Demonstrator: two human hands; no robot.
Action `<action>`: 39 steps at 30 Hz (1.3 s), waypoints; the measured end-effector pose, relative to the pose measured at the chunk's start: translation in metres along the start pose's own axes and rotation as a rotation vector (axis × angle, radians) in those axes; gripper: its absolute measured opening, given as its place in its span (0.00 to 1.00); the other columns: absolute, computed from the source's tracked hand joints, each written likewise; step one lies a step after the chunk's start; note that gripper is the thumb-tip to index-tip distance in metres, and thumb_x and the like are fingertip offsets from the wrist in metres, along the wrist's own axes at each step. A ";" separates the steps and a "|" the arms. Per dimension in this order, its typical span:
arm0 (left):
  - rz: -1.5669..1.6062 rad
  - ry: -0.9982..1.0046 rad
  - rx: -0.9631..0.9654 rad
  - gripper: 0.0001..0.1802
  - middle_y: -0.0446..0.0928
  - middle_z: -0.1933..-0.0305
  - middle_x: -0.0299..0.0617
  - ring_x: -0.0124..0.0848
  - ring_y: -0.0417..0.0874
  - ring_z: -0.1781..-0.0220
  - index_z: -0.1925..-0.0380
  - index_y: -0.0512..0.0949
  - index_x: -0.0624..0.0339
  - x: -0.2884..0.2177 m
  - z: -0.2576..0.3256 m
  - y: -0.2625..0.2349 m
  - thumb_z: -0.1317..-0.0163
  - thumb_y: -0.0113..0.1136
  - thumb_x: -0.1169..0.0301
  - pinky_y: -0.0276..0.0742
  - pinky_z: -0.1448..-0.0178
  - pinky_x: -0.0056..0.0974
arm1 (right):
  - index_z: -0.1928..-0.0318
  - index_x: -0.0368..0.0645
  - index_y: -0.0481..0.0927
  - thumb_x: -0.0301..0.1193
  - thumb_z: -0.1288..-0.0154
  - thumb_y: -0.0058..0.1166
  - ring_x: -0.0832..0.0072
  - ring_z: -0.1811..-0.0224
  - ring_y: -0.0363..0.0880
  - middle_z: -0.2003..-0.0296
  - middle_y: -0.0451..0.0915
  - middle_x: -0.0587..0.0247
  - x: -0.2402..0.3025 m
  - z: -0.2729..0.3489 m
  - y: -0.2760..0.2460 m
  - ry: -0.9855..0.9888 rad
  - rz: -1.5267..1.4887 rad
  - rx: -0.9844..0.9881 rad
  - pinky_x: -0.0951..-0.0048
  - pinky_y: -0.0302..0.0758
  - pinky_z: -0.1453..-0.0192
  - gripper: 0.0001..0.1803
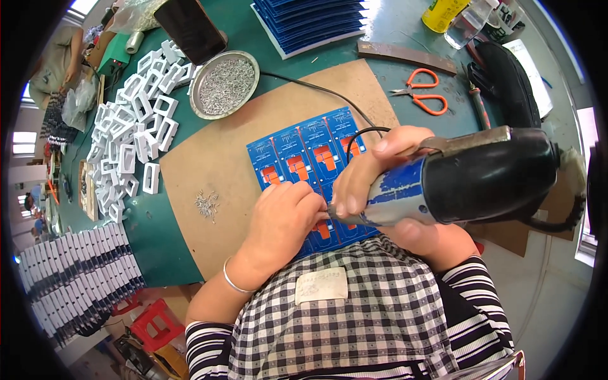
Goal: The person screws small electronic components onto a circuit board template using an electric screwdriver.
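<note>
A corded electric screwdriver [487, 180], with a black rear body and a worn blue-and-silver front, lies in my right hand [361, 180], fingers wrapped round it. Its front end points left, down at a blue printed panel [261, 151] with several orange pieces [296, 167] in rows. My left hand [282, 218] rests on the panel's near part, fingers drawn together beside the tool's tip; what they pinch is hidden. Under the panel lies a brown board [190, 164]. A small pile of short metal screws or pins [206, 204] sits on the board, left of my left hand.
A round metal dish [197, 104] of small metal pieces stands far left, beside a heap of white frames [130, 126] and a phone [190, 28]. Blue panels [310, 25] are stacked at the back. Orange-handled scissors [427, 95] and a metal bar [405, 56] lie far right.
</note>
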State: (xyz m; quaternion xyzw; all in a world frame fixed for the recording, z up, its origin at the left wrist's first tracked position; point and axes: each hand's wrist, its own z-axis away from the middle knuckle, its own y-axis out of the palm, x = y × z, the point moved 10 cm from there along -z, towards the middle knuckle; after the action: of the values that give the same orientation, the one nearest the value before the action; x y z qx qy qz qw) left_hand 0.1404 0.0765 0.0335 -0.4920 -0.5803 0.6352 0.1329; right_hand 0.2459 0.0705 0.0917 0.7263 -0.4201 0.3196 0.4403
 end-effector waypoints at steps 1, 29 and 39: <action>0.002 -0.002 -0.006 0.09 0.71 0.71 0.36 0.36 0.75 0.65 0.73 0.76 0.53 0.001 0.001 -0.001 0.52 0.66 0.67 0.69 0.60 0.40 | 0.43 0.46 0.60 0.45 0.42 0.64 0.66 0.66 0.78 0.70 0.76 0.57 -0.001 0.000 0.001 0.002 0.002 0.005 0.62 0.76 0.55 0.34; 0.321 -0.126 -0.184 0.07 0.82 0.70 0.41 0.34 0.83 0.66 0.70 0.81 0.60 0.021 0.023 -0.026 0.50 0.66 0.79 0.77 0.61 0.36 | 0.46 0.42 0.63 0.49 0.45 0.56 0.66 0.76 0.77 0.76 0.74 0.58 -0.023 -0.020 -0.027 0.004 -0.048 -0.168 0.64 0.76 0.67 0.33; 0.072 0.065 -0.080 0.09 0.76 0.72 0.34 0.34 0.75 0.66 0.74 0.79 0.54 -0.014 -0.015 0.010 0.55 0.70 0.70 0.65 0.61 0.39 | 0.44 0.37 0.61 0.47 0.45 0.61 0.68 0.75 0.78 0.75 0.76 0.56 0.030 0.010 -0.047 -0.128 0.089 -0.138 0.69 0.77 0.66 0.37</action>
State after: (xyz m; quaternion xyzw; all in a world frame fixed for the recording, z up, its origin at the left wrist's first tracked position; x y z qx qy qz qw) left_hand 0.1624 0.0725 0.0336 -0.5376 -0.5826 0.5997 0.1091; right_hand 0.3024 0.0640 0.0951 0.6937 -0.5004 0.2622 0.4467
